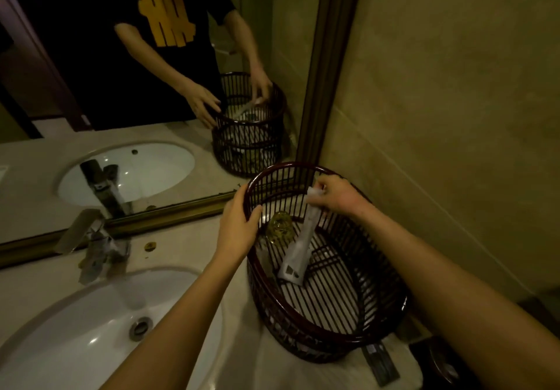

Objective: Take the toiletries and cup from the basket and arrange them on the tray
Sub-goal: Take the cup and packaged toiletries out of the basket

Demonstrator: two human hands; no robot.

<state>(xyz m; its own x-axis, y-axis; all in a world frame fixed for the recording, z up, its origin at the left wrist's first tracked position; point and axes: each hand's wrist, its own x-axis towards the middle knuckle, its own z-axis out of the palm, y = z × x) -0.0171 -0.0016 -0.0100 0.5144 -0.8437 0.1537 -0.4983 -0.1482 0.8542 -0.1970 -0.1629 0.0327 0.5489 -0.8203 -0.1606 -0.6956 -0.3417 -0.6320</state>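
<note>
A dark slatted oval basket (357, 326) stands on the counter beside the sink, close to the right wall. My left hand (238, 229) grips its left rim. My right hand (336, 194) is over the basket's far side, pinching the top end of a long white sachet (298, 253) that hangs tilted, its lower end near the basket floor. A clear glass cup (280, 226) lies inside the basket at the far left, just behind the sachet. A dark flat packet (381, 359) lies on a white surface under the basket's near edge.
A white oval sink (91, 329) with a metal faucet (94, 244) fills the left side. A framed mirror (136, 86) runs along the back and reflects the person and basket. A tiled wall (454, 117) stands at the right. A dark round object (445, 362) sits at the lower right.
</note>
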